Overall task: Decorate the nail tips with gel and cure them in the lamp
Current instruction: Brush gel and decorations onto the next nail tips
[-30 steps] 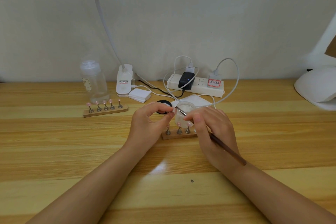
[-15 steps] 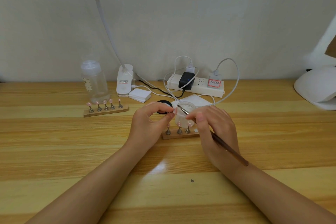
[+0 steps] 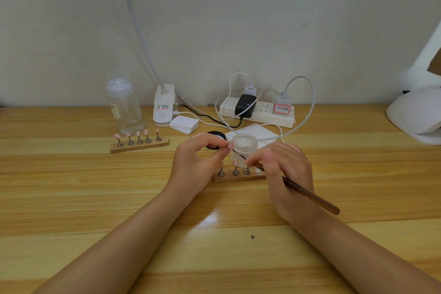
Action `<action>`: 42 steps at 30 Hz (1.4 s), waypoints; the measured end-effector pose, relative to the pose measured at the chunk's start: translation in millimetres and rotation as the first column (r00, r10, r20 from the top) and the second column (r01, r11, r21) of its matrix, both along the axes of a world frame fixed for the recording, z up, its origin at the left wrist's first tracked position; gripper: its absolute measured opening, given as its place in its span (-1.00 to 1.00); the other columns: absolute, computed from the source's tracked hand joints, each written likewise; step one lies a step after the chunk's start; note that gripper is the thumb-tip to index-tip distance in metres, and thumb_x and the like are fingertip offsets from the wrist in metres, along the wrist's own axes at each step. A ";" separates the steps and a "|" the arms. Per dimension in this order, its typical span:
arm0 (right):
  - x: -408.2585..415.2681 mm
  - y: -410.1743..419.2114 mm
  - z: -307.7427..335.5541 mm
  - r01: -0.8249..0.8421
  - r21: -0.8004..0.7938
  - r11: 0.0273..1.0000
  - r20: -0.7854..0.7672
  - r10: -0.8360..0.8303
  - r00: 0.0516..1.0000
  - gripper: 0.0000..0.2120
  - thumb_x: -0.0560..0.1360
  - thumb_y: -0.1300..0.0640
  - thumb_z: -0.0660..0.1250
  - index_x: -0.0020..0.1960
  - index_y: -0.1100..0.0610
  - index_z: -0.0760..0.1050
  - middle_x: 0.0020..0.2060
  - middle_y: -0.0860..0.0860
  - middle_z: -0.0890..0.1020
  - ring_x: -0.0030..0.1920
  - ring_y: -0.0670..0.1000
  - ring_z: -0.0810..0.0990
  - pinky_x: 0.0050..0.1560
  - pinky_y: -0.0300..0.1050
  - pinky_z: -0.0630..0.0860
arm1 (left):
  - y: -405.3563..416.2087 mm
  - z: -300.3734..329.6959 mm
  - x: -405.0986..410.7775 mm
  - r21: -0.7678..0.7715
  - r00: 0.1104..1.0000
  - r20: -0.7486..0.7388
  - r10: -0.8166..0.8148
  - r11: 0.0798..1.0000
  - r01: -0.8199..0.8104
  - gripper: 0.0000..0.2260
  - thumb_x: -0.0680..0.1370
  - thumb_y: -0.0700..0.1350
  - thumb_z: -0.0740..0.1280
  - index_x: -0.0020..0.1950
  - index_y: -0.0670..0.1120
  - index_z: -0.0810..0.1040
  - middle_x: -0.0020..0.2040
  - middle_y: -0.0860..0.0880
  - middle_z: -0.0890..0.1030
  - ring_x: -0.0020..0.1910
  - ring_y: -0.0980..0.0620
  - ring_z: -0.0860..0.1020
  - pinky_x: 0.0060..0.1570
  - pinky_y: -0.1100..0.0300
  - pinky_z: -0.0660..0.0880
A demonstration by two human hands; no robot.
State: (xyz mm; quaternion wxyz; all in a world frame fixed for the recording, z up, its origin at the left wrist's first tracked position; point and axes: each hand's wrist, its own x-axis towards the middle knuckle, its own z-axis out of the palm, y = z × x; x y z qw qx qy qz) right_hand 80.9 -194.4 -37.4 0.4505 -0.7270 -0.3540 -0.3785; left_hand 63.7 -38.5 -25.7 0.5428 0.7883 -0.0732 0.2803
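Left hand point(image 3: 195, 162) pinches a pink nail tip point(image 3: 229, 144) at desk point(image 3: 71, 198) centre; right hand point(image 3: 286, 174) fingers grip a brown brush point(image 3: 310, 196), bristles at the tip. Clear jar point(image 3: 243, 148) just behind, partly blocking wooden tip stand point(image 3: 236, 176). Black lid point(image 3: 216, 137) at 11 o'clock of jar. Second stand point(image 3: 139, 144), bottle point(image 3: 124, 105) at 10; power strip point(image 3: 257, 113) at 12; white lamp point(image 3: 415, 114) at 2.

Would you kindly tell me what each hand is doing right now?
Left hand: pinches a pink nail tip between thumb and forefinger.
Right hand: grips the brush, its tip at the nail tip.
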 end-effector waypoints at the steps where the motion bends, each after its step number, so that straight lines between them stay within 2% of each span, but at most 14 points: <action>1: 0.0 0.0 0.4 0.004 0.007 1.000 -0.016 -0.004 1.000 -0.58 0.58 0.09 0.04 -0.29 0.14 0.57 -0.38 -0.07 0.59 -0.30 -0.09 0.51 -0.15 -0.10 0.37 | 0.2 -0.1 -0.1 0.007 1.000 -0.002 0.002 1.000 -0.002 -0.91 0.40 -0.33 0.42 -0.16 -0.16 0.64 -0.15 -0.13 0.62 -0.13 0.25 0.52 -0.24 0.59 0.37; 5: 1.0 1.5 0.9 0.022 -0.022 1.000 -0.089 -0.024 0.996 -0.67 0.55 0.08 0.06 -0.21 0.10 0.56 -0.29 -0.14 0.58 -0.19 -0.18 0.51 -0.09 -0.25 0.36 | 0.4 -0.3 -0.2 0.004 1.000 0.001 0.003 1.000 -0.003 -0.89 0.39 -0.34 0.43 -0.16 -0.16 0.64 -0.16 -0.13 0.62 -0.14 0.23 0.52 -0.23 0.58 0.37; 9: 1.1 2.6 1.0 0.022 -0.063 0.998 -0.089 -0.027 0.996 -0.65 0.55 0.07 0.07 -0.21 0.11 0.58 -0.29 -0.16 0.58 -0.19 -0.19 0.50 -0.09 -0.29 0.35 | 0.4 -0.5 -0.5 0.017 1.000 0.003 0.006 1.000 -0.007 -0.88 0.39 -0.34 0.43 -0.16 -0.14 0.63 -0.16 -0.11 0.62 -0.14 0.26 0.51 -0.21 0.58 0.36; 14: -0.2 0.9 2.3 0.003 -0.047 0.999 -0.044 -0.005 0.999 -0.61 0.56 0.10 0.05 -0.28 0.14 0.59 -0.36 -0.14 0.56 -0.30 -0.15 0.47 -0.14 -0.26 0.33 | 0.6 -0.2 -0.9 0.012 1.000 -0.003 0.007 1.000 -0.007 -0.87 0.39 -0.35 0.42 -0.16 -0.14 0.63 -0.15 -0.12 0.62 -0.14 0.26 0.52 -0.22 0.58 0.37; 17: -0.6 0.4 1.9 -0.018 -0.016 1.000 -0.040 0.017 0.999 -0.58 0.56 0.11 0.04 -0.31 0.15 0.58 -0.35 -0.20 0.55 -0.32 -0.14 0.49 -0.15 -0.19 0.35 | 1.1 1.1 -1.0 0.006 1.000 -0.005 0.002 1.000 -0.002 -0.87 0.40 -0.35 0.42 -0.16 -0.14 0.63 -0.16 -0.12 0.62 -0.16 0.30 0.51 -0.24 0.58 0.37; 19: -0.8 0.2 1.6 -0.016 0.002 1.000 -0.054 0.016 0.998 -0.60 0.55 0.12 0.04 -0.30 0.14 0.57 -0.36 -0.17 0.57 -0.31 -0.11 0.50 -0.14 -0.14 0.36 | 0.9 0.7 -0.9 0.013 1.000 -0.009 0.005 1.000 -0.005 -0.87 0.40 -0.35 0.42 -0.16 -0.13 0.63 -0.16 -0.11 0.62 -0.15 0.29 0.51 -0.24 0.58 0.37; 21: -0.8 0.5 1.7 -0.008 0.012 1.000 -0.074 0.009 0.997 -0.63 0.55 0.11 0.05 -0.27 0.13 0.56 -0.34 -0.12 0.58 -0.25 -0.13 0.52 -0.12 -0.16 0.37 | 0.8 0.0 -0.7 0.024 1.000 -0.012 0.010 1.000 -0.010 -0.87 0.40 -0.34 0.42 -0.16 -0.12 0.63 -0.16 -0.08 0.62 -0.14 0.28 0.51 -0.20 0.57 0.36; 25: 0.8 2.5 1.6 0.008 -0.018 1.000 -0.124 -0.010 0.992 -0.67 0.56 0.06 0.07 -0.18 0.10 0.57 -0.27 -0.17 0.57 -0.16 -0.21 0.52 -0.07 -0.25 0.38 | 1.5 -0.2 0.2 0.036 1.000 -0.015 0.024 0.999 -0.023 -0.86 0.39 -0.32 0.43 -0.18 -0.08 0.63 -0.17 -0.03 0.63 -0.13 0.26 0.52 -0.14 0.56 0.34; 32: -1.3 1.3 2.7 -0.002 -0.045 0.999 -0.130 -0.004 0.991 -0.63 0.55 0.05 0.06 -0.23 0.11 0.58 -0.31 -0.14 0.59 -0.21 -0.17 0.51 -0.09 -0.29 0.34 | 1.3 -0.6 0.7 0.041 0.999 -0.019 0.028 0.999 -0.028 -0.84 0.39 -0.32 0.43 -0.18 -0.05 0.62 -0.17 0.01 0.62 -0.14 0.29 0.51 -0.12 0.56 0.34; 34: -2.2 -0.3 3.1 -0.010 -0.040 0.999 -0.116 0.005 0.993 -0.62 0.55 0.07 0.05 -0.27 0.12 0.58 -0.36 -0.11 0.59 -0.27 -0.14 0.50 -0.12 -0.23 0.36 | 0.8 -0.6 0.0 0.024 1.000 -0.017 0.023 0.999 -0.022 -0.82 0.39 -0.33 0.43 -0.20 -0.04 0.61 -0.17 -0.02 0.62 -0.15 0.30 0.51 -0.17 0.56 0.36; 37: -2.3 -0.3 3.3 -0.018 -0.020 1.000 -0.089 0.016 0.996 -0.61 0.54 0.11 0.05 -0.30 0.13 0.57 -0.38 -0.17 0.55 -0.31 -0.11 0.49 -0.16 -0.13 0.37 | 0.2 0.6 -1.1 -0.002 1.000 -0.013 0.010 1.000 -0.010 -0.77 0.40 -0.33 0.42 -0.24 0.02 0.59 -0.19 -0.02 0.61 -0.17 0.34 0.51 -0.24 0.58 0.37; 42: -1.5 0.4 3.6 -0.028 0.036 0.999 -0.123 0.033 0.992 -0.63 0.54 0.10 0.05 -0.26 0.15 0.56 -0.34 -0.09 0.57 -0.24 -0.12 0.52 -0.14 -0.05 0.41 | 0.8 0.3 -0.4 0.011 0.998 -0.050 0.032 0.999 -0.031 -0.81 0.40 -0.25 0.44 -0.23 0.06 0.60 -0.23 0.16 0.61 -0.17 0.35 0.52 -0.11 0.55 0.35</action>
